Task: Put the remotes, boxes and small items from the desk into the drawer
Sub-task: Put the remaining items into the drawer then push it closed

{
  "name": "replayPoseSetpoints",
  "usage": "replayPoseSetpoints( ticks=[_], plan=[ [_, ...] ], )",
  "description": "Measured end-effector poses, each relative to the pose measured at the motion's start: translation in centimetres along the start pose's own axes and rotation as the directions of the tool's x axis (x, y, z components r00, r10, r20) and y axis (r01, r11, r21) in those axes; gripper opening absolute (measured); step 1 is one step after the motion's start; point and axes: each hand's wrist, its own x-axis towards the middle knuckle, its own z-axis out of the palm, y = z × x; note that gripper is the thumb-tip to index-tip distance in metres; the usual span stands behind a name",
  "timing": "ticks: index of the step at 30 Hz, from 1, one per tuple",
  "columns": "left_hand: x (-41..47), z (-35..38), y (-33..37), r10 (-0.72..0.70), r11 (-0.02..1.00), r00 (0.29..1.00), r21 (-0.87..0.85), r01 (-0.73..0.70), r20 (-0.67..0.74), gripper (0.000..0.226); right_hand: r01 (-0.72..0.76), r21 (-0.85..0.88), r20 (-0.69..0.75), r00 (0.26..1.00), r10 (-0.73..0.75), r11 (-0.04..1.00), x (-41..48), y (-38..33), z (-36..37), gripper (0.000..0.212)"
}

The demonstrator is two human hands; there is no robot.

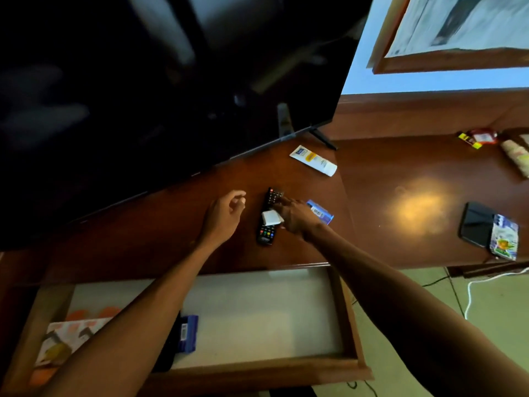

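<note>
Head view: I've got the TV [160,90] looming over the desk [415,179], drawer [257,371] pulled open below with a few things already inside. Both arms are out; my right hand [297,217] lies flat, fingers spread, on the remote [269,216] (no grip closed yet), while my left hand [226,213] hovers loosely curled, empty, just beside it. Pickup step, I'd say. Next: close on it, then carry it back to the drawer. Remote's long axis runs away from me, tilted slightly right at the far end.
</note>
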Motion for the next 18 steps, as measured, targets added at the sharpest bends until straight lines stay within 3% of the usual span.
replayPoseSetpoints(
  ticks=[5,10,12,14,16,18],
  plan=[
    [1.1,1.2,1.0,-0.038,0.999,0.996,-0.011,0.037,-0.080,0.025,0.081,0.144,-0.139,0.988,-0.061,0.986,-1.0,2.2,-0.9,0.057],
    [2.2,3.1,3.8,-0.022,1.000,0.989,-0.005,0.022,-0.144,0.022,0.063,0.457,-0.406,0.902,0.146,0.887,-4.7,6.5,-2.5,0.055],
    [2.5,5.1,4.9,0.021,0.997,0.998,0.071,-0.016,-0.065,0.025,0.038,0.530,-0.453,0.857,0.245,0.847,-6.1,8.4,-2.3,0.052],
    [2.8,7.4,6.1,0.136,0.975,0.986,0.160,-0.151,0.099,0.033,-0.040,0.543,-0.438,0.838,0.325,0.838,-7.1,10.1,-1.9,0.048],
    [3.0,9.7,7.1,0.256,0.907,0.914,0.250,-0.340,0.315,0.055,-0.171,0.554,-0.359,0.834,0.419,0.815,-8.0,11.6,-1.1,0.048],
    [3.4,11.6,8.2,0.234,0.832,0.839,0.346,-0.434,0.492,0.077,-0.235,0.551,-0.305,0.836,0.455,0.801,-8.8,12.5,-0.1,0.049]
  ],
)
